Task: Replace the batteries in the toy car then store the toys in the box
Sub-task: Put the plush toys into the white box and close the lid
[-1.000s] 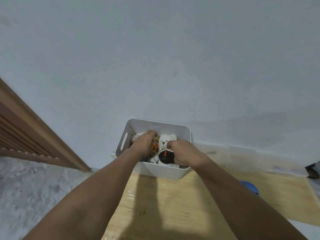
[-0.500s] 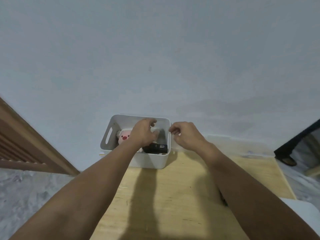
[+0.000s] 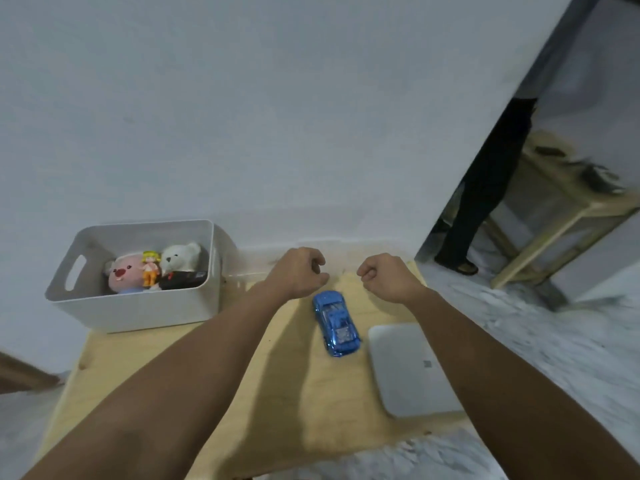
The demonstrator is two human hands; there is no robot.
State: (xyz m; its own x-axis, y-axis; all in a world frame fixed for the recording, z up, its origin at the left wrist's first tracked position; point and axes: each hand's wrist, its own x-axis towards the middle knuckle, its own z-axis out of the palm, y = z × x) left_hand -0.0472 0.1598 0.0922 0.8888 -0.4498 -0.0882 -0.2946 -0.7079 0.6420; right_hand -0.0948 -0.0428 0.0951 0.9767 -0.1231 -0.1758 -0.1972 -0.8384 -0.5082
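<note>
Well left of the fingers, the white box [image 3: 138, 306] sits at the bench [image 3: 214, 393] corner, already holding a pink plush [image 3: 123, 277], a small doll [image 3: 151, 268], a white bear [image 3: 180, 256] and something black, perhaps a remote. The left hand [image 3: 298, 271] and right hand [image 3: 384, 275] hover with fingers curled, apparently empty. The blue toy car [image 3: 335, 322] lies just below and between them, probably next to be stored. A white pad [image 3: 408, 368] lies right of it.

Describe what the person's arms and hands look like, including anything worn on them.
Both forearms are bare up to the frame's edge; no sleeves show. The left hand and right hand wear no gloves, and no watch, bracelet or ring is visible. No markings can be made out.
</note>
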